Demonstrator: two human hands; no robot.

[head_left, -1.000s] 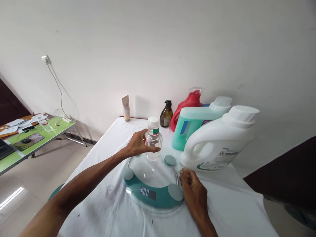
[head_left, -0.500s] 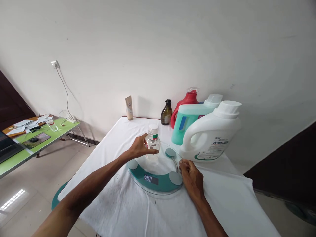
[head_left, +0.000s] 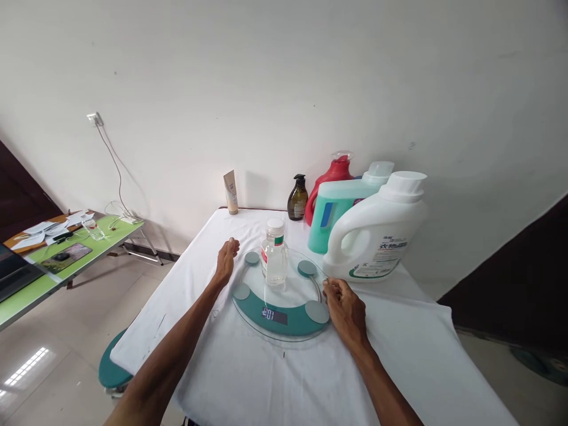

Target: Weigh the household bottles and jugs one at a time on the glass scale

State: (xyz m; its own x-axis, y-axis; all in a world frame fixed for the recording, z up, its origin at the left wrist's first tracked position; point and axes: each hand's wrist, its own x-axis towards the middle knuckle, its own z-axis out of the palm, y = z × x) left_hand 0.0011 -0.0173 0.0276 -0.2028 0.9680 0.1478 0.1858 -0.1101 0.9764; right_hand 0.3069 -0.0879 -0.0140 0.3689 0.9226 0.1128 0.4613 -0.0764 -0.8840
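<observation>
A round glass bathroom scale (head_left: 254,310) with a teal band and grey pads lies on the white cloth; its lit display ends in a 1. Upright on the glass stands a clear bottle (head_left: 275,263) of clear liquid, with a white cap and a red and green label. My left hand (head_left: 225,263) is just left of the scale, apart from the bottle, fingers curled in and holding nothing. At the scale's right edge rests my right hand (head_left: 346,309), its fingers closed, with nothing seen in them. Whether its fingertips touch the rim, I cannot tell.
A white detergent jug (head_left: 377,236), a green jug (head_left: 322,231) and a red jug (head_left: 331,174) stand at the back right. Beside them is a dark pump bottle (head_left: 297,200), and further left a beige tube (head_left: 231,194). A green desk (head_left: 118,228) stands at far left.
My left hand has let go of the clear bottle and moved left, leaving it on the scale. The display reading changed from zeros to ending in 1. My right hand stays put.
</observation>
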